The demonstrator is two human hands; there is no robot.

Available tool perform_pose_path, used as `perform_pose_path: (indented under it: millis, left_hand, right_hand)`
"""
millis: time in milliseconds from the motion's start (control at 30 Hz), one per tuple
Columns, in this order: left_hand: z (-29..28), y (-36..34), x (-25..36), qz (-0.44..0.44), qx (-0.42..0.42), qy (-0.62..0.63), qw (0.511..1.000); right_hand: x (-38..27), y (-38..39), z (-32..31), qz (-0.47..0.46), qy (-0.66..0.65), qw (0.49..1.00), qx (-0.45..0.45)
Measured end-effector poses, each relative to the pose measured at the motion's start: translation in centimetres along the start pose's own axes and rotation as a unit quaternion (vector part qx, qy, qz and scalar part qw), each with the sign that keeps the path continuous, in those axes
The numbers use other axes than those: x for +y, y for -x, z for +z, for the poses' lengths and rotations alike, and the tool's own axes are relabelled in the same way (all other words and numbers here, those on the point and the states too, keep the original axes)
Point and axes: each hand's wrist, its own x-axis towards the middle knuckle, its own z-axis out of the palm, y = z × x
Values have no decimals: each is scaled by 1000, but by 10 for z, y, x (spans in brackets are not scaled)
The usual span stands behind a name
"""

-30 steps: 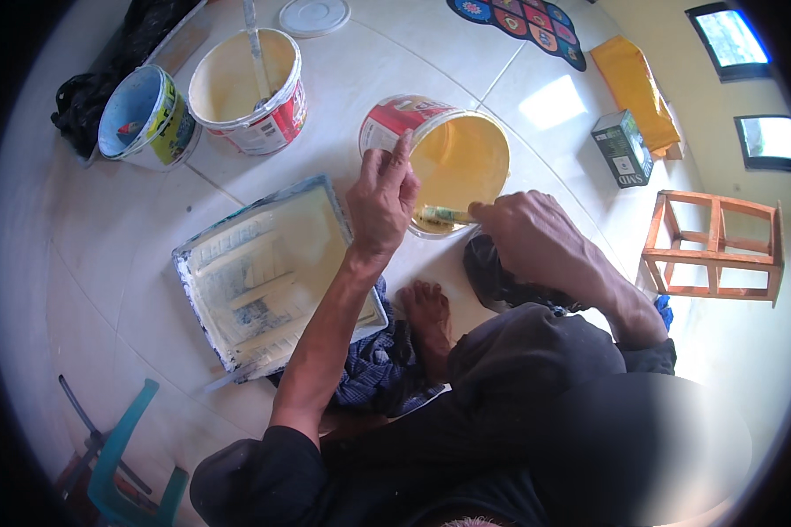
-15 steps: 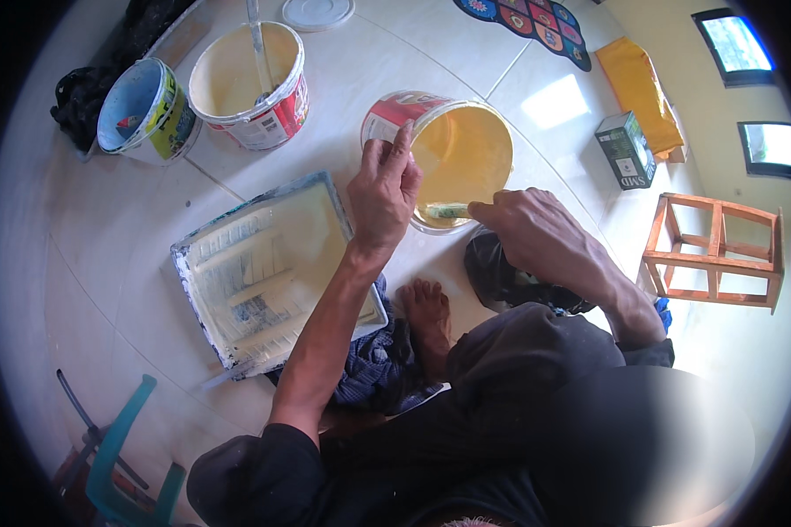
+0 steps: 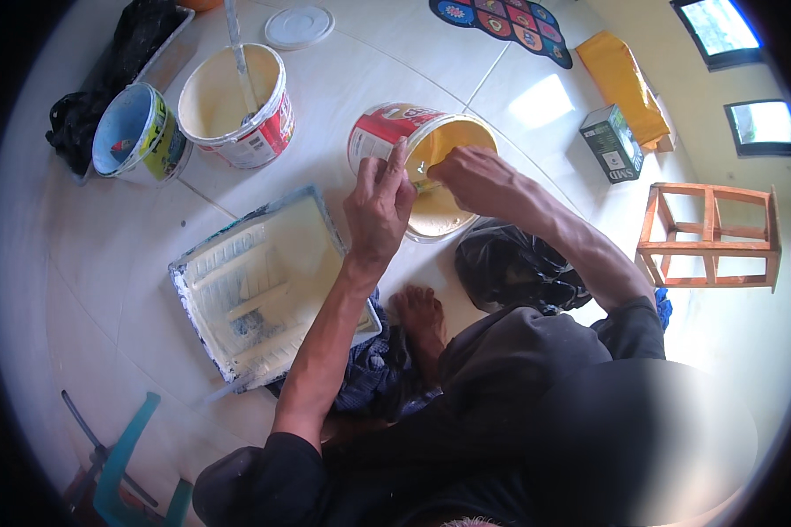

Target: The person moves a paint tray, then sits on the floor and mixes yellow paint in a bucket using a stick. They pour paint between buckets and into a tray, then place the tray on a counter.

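A red and white paint bucket (image 3: 387, 132) is tipped toward me, its inner wall coated with yellowish cream paint. At its left rim my left hand (image 3: 380, 206) is closed on the edge, with a finger pointing up along it. My right hand (image 3: 479, 183) reaches into the opening, closed on a short greenish tool (image 3: 426, 185) smeared with paint; its working end is partly hidden, so its exact kind is unclear. Left of my left forearm lies a paint tray (image 3: 268, 281), its ribbed slope and well covered with cream paint.
Another paint bucket (image 3: 277, 123) with a stick (image 3: 237, 53) stands far left beside a blue-lined bucket (image 3: 163, 145). A white lid (image 3: 299, 28) lies behind. Nearby are a black plastic bag (image 3: 501, 263), a box (image 3: 611, 145), a wooden stool (image 3: 712, 235) and my bare foot (image 3: 420, 321).
My right hand has moved up and left, from the bucket's lower right rim into its opening, carrying the greenish tool. My left hand stays at the rim. The whole view has shifted slightly.
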Motion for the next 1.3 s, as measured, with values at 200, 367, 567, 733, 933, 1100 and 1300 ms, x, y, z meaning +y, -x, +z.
perform_pose_path:
  millis: [200, 367, 567, 733, 933, 1100, 1300]
  left_hand:
    - [-4, -4, -5, 5, 19, 24, 1000]
    - [-8, -5, -6, -21, -5, -6, 1000]
    - [2, -2, 12, 20, -9, 11, 1000]
    - [5, -8, 9, 7, -1, 23, 1000]
    - [-2, -11, 5, -1, 0, 1, 1000]
    - [2, -12, 15, 6, -24, 6, 1000]
    - [9, -9, 20, 21, -43, 18, 999]
  right_hand:
    - [-22, 38, -54, 21, -26, 999, -40]
    - [-38, 40, -29, 44, -28, 998, -35]
    - [1, 3, 21, -120, -28, 981, 149]
    - [11, 10, -6, -72, 12, 992, 98]
    - [-21, 42, -64, 30, 115, 984, -133]
    - [-19, 48, -35, -59, 66, 996, 25]
    - [-2, 17, 3, -49, 123, 989, -72]
